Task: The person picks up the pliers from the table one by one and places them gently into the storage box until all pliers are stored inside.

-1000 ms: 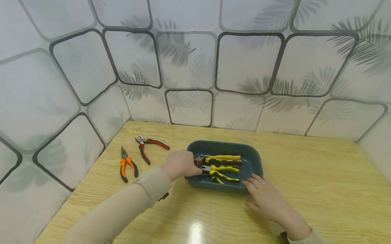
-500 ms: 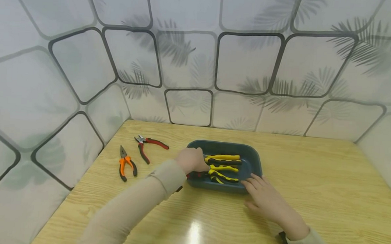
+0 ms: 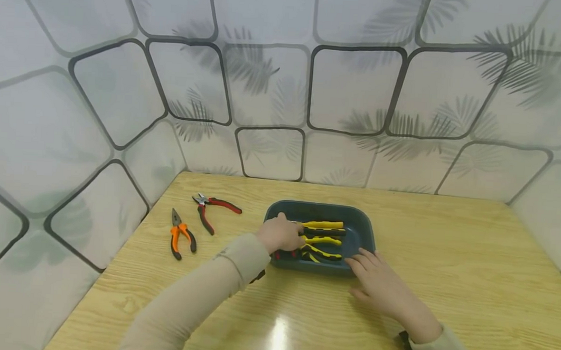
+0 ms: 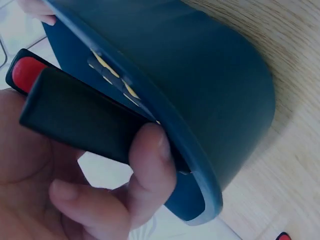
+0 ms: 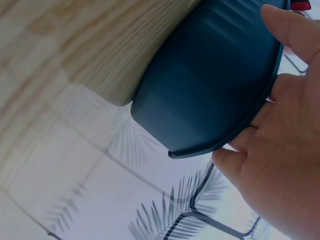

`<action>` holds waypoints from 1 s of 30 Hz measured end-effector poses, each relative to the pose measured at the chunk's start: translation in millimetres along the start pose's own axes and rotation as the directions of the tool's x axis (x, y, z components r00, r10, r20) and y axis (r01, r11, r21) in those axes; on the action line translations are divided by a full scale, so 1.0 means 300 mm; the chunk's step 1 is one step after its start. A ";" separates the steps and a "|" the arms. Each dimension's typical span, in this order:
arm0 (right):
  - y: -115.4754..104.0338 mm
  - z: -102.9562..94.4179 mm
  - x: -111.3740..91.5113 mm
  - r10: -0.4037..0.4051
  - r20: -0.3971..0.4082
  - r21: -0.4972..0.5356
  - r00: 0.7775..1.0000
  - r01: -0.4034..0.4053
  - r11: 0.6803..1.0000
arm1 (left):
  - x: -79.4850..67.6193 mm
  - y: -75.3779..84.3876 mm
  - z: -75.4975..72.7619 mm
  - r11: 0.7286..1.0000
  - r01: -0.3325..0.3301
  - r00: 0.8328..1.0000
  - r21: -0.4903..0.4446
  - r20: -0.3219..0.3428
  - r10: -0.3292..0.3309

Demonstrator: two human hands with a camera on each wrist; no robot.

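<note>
In the head view my left hand [image 3: 281,234] reaches over the left end of a dark blue tray [image 3: 326,204]. The left wrist view shows its fingers gripping the black-and-red handles of pliers [image 4: 75,115] at the tray's rim; their head is hidden. Two pairs of yellow-and-black pliers, upper [image 3: 323,225] and lower [image 3: 325,253], lie in the tray, partly behind this hand. Some red parts show below it. My right hand [image 3: 381,283] holds the tray's near right corner, fingers over the rim and thumb outside, as the right wrist view also shows.
Left of the tray, red-and-black cutting pliers [image 3: 205,209] lie spread on the wooden table [image 3: 448,247]. Orange-and-black long-nose pliers [image 3: 179,234] lie nearer on that side. A patterned backdrop [image 3: 351,89] stands behind the table and along its sides.
My left hand has moved right, from the tray's left rim to over its inside, and now covers the heads of the yellow-and-black pliers. My right hand stays at the corner.
</note>
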State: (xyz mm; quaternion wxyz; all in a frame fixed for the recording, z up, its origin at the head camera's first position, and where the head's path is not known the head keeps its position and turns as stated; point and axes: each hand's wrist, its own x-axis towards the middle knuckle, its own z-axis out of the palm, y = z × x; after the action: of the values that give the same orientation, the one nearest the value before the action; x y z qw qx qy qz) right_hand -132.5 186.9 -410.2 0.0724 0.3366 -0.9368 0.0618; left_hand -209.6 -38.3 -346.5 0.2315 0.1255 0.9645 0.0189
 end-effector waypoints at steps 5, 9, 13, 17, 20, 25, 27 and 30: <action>-0.001 0.001 -0.001 0.000 -0.003 -0.005 1.000 0.000 1.000 | 0.011 -0.006 0.008 0.997 -0.035 0.998 -0.063 0.045 0.038; -0.002 0.001 0.000 0.000 0.002 -0.008 1.000 0.000 1.000 | 0.012 -0.012 0.013 0.983 -0.023 0.996 -0.184 0.077 0.037; -0.002 0.001 0.001 0.004 -0.007 -0.007 1.000 -0.004 1.000 | 0.016 -0.020 0.008 0.976 -0.019 0.994 -0.218 0.102 0.042; -0.002 0.000 0.001 0.010 -0.012 -0.009 1.000 -0.010 1.000 | 0.018 -0.032 0.003 0.969 -0.046 0.989 -0.242 0.123 0.078; -0.003 0.000 0.001 0.011 -0.009 -0.016 1.000 -0.012 1.000 | 0.016 -0.042 0.004 0.963 -0.082 0.987 -0.257 0.115 0.115; -0.005 -0.002 0.001 0.011 -0.002 -0.017 1.000 -0.011 1.000 | 0.004 -0.060 0.011 0.963 -0.167 0.981 -0.210 0.058 0.183; -0.005 -0.002 0.001 0.010 -0.001 -0.015 1.000 -0.010 1.000 | 0.001 -0.065 0.015 0.961 -0.191 0.979 -0.198 0.027 0.200; -0.004 -0.001 -0.001 0.012 -0.005 -0.017 1.000 -0.012 1.000 | 0.007 -0.066 0.020 0.957 -0.224 0.975 -0.182 -0.046 0.219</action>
State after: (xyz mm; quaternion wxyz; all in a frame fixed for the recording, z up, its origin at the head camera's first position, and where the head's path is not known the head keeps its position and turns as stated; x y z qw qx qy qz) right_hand -131.4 186.2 -410.0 0.0772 0.3303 -0.9391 0.0550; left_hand -213.4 -57.1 -354.7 0.2262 0.2102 0.9413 0.1364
